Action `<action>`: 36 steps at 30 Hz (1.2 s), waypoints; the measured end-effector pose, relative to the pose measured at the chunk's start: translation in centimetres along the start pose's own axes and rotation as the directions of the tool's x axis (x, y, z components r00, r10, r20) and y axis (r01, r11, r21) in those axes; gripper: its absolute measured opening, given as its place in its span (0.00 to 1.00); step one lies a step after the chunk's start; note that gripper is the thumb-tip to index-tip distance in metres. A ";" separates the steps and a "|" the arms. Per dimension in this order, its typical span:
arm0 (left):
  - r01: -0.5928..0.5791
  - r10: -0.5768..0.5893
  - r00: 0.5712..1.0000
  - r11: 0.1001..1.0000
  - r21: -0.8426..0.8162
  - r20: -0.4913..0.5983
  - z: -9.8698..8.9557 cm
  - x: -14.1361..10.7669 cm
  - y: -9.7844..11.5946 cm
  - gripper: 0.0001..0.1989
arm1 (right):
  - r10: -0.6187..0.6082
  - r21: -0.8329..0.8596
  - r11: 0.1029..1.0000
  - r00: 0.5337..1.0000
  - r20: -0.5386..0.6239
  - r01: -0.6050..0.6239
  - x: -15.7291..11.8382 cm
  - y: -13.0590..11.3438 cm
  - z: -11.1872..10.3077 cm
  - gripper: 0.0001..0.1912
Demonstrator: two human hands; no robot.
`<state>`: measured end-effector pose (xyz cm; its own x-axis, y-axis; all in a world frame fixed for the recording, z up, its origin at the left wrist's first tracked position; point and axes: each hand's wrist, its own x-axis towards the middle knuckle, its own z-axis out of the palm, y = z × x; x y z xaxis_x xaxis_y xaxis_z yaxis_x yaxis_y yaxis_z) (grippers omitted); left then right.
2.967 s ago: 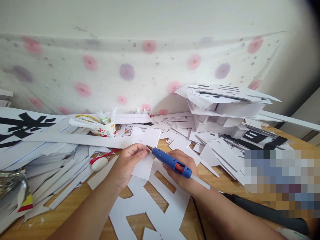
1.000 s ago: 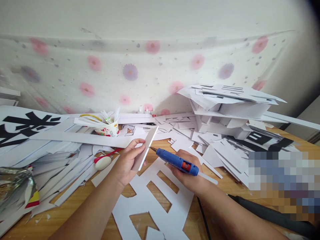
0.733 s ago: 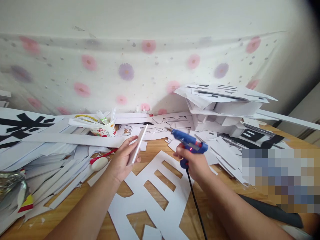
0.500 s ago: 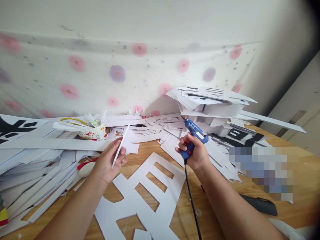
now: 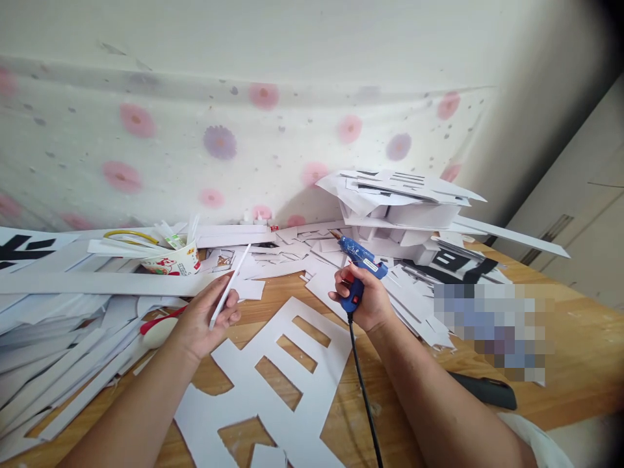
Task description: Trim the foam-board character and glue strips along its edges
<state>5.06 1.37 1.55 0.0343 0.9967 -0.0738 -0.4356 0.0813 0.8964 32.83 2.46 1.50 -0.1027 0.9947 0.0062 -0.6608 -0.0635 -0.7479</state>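
Observation:
My left hand [image 5: 207, 315] pinches a thin white foam-board strip [image 5: 231, 286], seen nearly edge-on and tilted. In my right hand [image 5: 368, 296] is a blue hot glue gun [image 5: 358, 270], gripped by its handle with the nozzle pointing up and left. A black cord [image 5: 363, 390] runs down from the handle toward me. Between my forearms, a large white board with rectangular cut-outs [image 5: 258, 390] lies flat on the wooden table [image 5: 341, 396]. The nozzle is apart from the strip.
Piled white strips [image 5: 73, 364] cover the left side, beside a patterned paper cup [image 5: 178, 261] and a red-handled tool [image 5: 163, 318]. At the back right stands a stack of white boards [image 5: 404, 201]. A dark flat object [image 5: 482, 390] lies near my right forearm.
The view has shifted slightly, so most things appear a little further left. The glue gun sits somewhat nearer the strip. Both hands keep their holds.

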 end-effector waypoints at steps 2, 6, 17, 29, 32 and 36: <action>0.008 -0.007 0.999 1.000 -0.006 0.036 0.0 -0.2 0.2 0.10 | -0.006 -0.001 1.000 1.000 0.010 0.006 0.0 -0.2 -0.1 0.15; -0.024 0.034 0.993 0.996 -0.086 0.112 -0.3 -0.6 1.0 0.12 | -0.057 0.011 0.998 0.995 0.079 0.057 -0.1 -1.4 -0.6 0.13; -0.057 0.076 0.976 0.993 -0.100 0.202 -1.2 -0.7 1.3 0.33 | -0.161 0.009 0.987 0.976 0.143 0.162 -0.4 -3.5 -1.6 0.10; -0.099 0.002 0.985 0.824 0.557 0.172 0.2 -1.5 0.1 0.35 | -0.144 0.005 0.990 0.987 0.077 0.144 -0.2 -3.3 -1.6 0.10; -0.182 0.099 0.983 0.668 0.721 0.156 0.6 -1.4 -0.6 0.39 | -0.141 -0.013 0.990 0.988 0.059 0.142 -0.2 -3.3 -1.7 0.10; -0.114 -0.002 0.993 0.315 0.942 0.121 1.0 -1.3 -1.2 0.33 | -0.144 -0.041 0.989 0.989 0.035 0.145 -0.1 -3.3 -1.7 0.10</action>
<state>6.47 -0.05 0.99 0.1435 0.9894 -0.0225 0.7062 -0.0865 0.7027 36.34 2.67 2.84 -0.0326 0.9901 0.1367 -0.6373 0.0848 -0.7659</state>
